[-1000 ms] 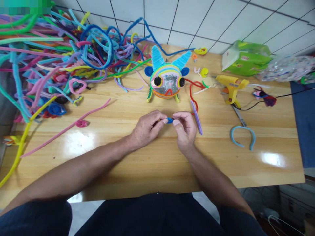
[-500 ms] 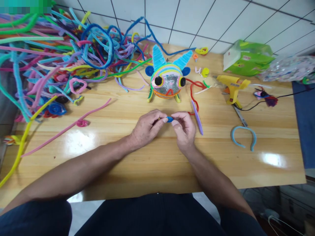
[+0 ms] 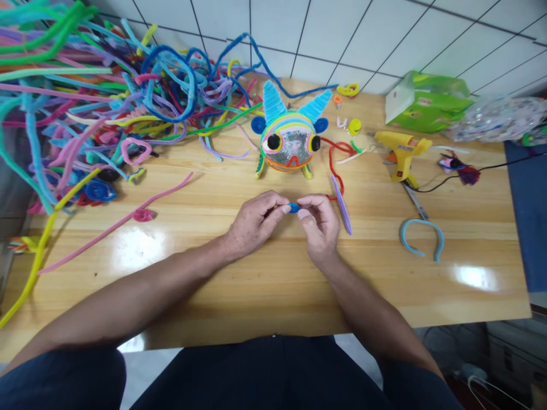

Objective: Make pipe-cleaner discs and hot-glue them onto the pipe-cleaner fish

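Observation:
A small blue pipe-cleaner coil (image 3: 294,208) is pinched between my two hands, above the front middle of the table. My left hand (image 3: 258,221) grips its left side with thumb and forefinger. On its right side, the thumb and fingers of my right hand (image 3: 319,224) close on it in the same way. Just beyond my hands stands a pipe-cleaner animal figure (image 3: 290,147) with light blue ears, dark blue coils at its sides and black eyes. A purple pipe-cleaner piece (image 3: 341,205) lies right of my right hand, beside a red pipe cleaner (image 3: 332,156).
Tangled pipe cleaners (image 3: 106,102) cover the table's (image 3: 265,302) back left. A long pink one (image 3: 115,225) lies nearer. To the right are a yellow glue gun (image 3: 401,151) with a black cord, scissors (image 3: 415,200), a light blue bent strip (image 3: 422,223) and a green packet (image 3: 427,101).
The blue coil has tilted slightly between my fingertips, showing a little more of its face. Both hands stay in nearly the same place; the view has shifted slightly.

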The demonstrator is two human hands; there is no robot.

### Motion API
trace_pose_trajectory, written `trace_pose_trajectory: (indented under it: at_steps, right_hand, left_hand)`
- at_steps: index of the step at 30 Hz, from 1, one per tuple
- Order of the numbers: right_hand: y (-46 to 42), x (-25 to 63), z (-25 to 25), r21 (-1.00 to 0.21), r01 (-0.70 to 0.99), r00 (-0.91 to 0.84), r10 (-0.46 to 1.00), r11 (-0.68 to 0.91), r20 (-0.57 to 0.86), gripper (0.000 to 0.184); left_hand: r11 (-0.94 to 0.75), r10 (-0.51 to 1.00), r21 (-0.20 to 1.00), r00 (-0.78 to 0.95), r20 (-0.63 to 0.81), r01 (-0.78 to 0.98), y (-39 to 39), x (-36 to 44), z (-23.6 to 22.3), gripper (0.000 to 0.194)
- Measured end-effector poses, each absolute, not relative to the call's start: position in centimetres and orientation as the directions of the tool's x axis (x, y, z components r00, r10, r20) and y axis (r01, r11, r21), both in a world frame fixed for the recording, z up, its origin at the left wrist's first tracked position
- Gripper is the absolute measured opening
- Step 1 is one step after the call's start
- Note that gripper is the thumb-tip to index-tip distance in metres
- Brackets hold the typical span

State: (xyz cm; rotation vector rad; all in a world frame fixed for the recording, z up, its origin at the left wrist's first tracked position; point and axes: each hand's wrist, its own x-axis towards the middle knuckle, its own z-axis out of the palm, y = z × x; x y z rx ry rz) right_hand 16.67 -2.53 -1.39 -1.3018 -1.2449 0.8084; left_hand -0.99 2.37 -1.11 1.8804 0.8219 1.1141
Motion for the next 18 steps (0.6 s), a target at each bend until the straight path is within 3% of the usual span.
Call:
trace_pose_trajectory:
  at_steps: [18]
  right_hand:
    - [-2.47, 16.63, -1.19, -0.974, 0.187, 0.225, 0.960, 0.125, 0.166, 0.014]
  left_hand:
    - [-0.441, 0.835, 0.885, 0.428, 0.344, 0.149, 2.43, -1.10, -0.82, 0.017]
